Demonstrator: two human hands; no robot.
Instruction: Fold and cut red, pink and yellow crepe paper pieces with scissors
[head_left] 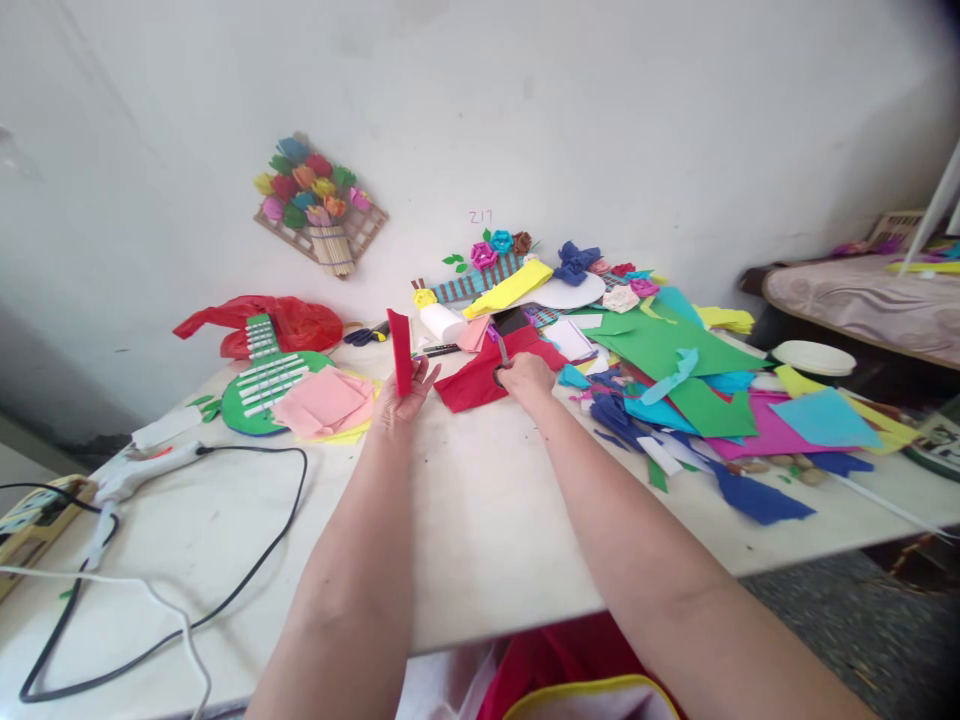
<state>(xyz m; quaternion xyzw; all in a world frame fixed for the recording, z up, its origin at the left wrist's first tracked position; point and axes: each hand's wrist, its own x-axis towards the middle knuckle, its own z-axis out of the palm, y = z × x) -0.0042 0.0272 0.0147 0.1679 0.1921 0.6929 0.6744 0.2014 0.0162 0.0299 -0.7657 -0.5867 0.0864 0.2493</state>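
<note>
Upright in my left hand (405, 400) stands a narrow folded strip of red paper (400, 350), held at its lower end. Scissors (502, 352) are gripped in my right hand (529, 378), with the blades pointing away from me. Under them lies a larger piece of red paper (463, 388) on the table, apart from the strip. A pile of pink paper squares (326, 402) on yellow paper lies just left of my left hand.
A green guitar-shaped craft (262, 390), a red plastic bag (300, 325) and a corded glue gun (154, 468) are on the left. Coloured paper scraps, including a green sheet (667, 335), crowd the right. A paper-flower craft (480, 275) stands by the wall.
</note>
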